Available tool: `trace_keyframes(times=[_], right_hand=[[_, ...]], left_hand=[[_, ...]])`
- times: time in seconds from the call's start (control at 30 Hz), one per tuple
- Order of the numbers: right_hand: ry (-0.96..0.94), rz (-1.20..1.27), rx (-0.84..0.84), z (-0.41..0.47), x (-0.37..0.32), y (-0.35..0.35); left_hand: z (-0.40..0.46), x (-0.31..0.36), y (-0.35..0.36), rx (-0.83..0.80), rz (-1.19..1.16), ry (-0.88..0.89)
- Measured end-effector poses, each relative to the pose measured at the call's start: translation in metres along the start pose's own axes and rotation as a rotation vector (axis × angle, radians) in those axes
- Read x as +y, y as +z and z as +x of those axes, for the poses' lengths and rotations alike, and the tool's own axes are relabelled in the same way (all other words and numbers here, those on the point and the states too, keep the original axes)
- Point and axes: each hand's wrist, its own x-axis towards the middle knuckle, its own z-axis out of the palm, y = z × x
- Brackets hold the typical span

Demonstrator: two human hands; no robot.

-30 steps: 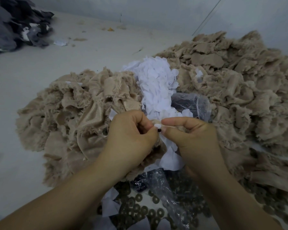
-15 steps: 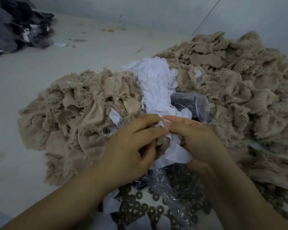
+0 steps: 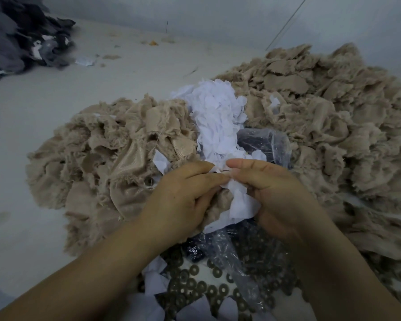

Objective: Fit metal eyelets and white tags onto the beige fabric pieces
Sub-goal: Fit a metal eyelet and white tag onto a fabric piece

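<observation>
Head view is showing loose metal eyelets [image 3: 196, 282] lying nearest, beside a crumpled clear plastic bag [image 3: 229, 256]. Above them the left hand [image 3: 183, 200] and right hand [image 3: 273, 193] are meeting fingertip to fingertip, pinching a white tag [image 3: 242, 203] against a beige fabric piece [image 3: 218, 205]; an eyelet there is probably hidden. Beyond, white tags [image 3: 215, 117] and big beige heaps [image 3: 322, 117] are waiting, so most work seems left. Dark scraps [image 3: 21, 38] are lying farthest.
</observation>
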Motion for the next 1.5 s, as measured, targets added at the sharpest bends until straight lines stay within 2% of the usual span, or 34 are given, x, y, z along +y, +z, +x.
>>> trace_keyframes(times=[0.13, 0.23, 0.37, 0.47, 0.57, 0.73, 0.8, 0.87, 0.97, 1.0, 1.1, 1.2, 1.27, 1.33, 1.5], right_hand=[[-0.141, -0.518, -0.031, -0.015, -0.017, -0.01], [-0.053, -0.655, -0.156, -0.025, -0.03, -0.015], [-0.089, -0.82, -0.099, -0.028, -0.04, -0.025], [-0.121, -0.901, -0.167, -0.033, -0.046, -0.031], [-0.1, -0.953, -0.368, -0.037, -0.047, -0.036], [0.066, -0.964, -0.849, -0.045, -0.038, -0.027], [0.165, -0.956, -0.904, -0.046, -0.032, -0.023], [0.18, -1.075, -0.757, -0.041, -0.027, -0.03], [0.05, -1.542, -0.384, -0.035, -0.025, -0.052], [0.059, -1.626, -0.297, -0.037, -0.024, -0.056], [0.177, -1.652, -0.153, -0.044, -0.015, -0.069], [0.14, -1.714, 0.013, -0.049, -0.005, -0.082], [0.113, -1.763, 0.063, -0.05, 0.003, -0.089], [0.107, -1.794, 0.01, -0.049, 0.011, -0.09], [-0.02, -1.73, 0.067, -0.036, 0.021, -0.084]], left_hand=[[0.0, 0.0, -0.001, 0.014, 0.032, -0.02], [0.0, -0.002, -0.003, 0.03, 0.061, -0.046], [0.0, -0.003, -0.001, 0.048, 0.074, -0.097], [-0.001, -0.005, -0.001, 0.059, 0.078, -0.153], [0.0, -0.007, -0.001, 0.072, 0.072, -0.164], [0.001, -0.008, -0.001, 0.072, 0.063, -0.177], [0.001, -0.008, -0.001, 0.08, 0.062, -0.175], [0.001, -0.008, -0.001, 0.093, 0.052, -0.177], [0.0, -0.007, 0.0, 0.095, 0.034, -0.161], [-0.001, -0.007, 0.0, 0.093, 0.031, -0.152], [-0.002, -0.006, 0.001, 0.088, 0.024, -0.146], [-0.003, -0.004, 0.003, 0.075, 0.024, -0.124], [-0.003, -0.003, 0.004, 0.044, -0.005, -0.073], [-0.003, -0.001, 0.005, 0.023, -0.022, -0.029], [-0.004, 0.0, 0.005, 0.012, -0.02, -0.002]])
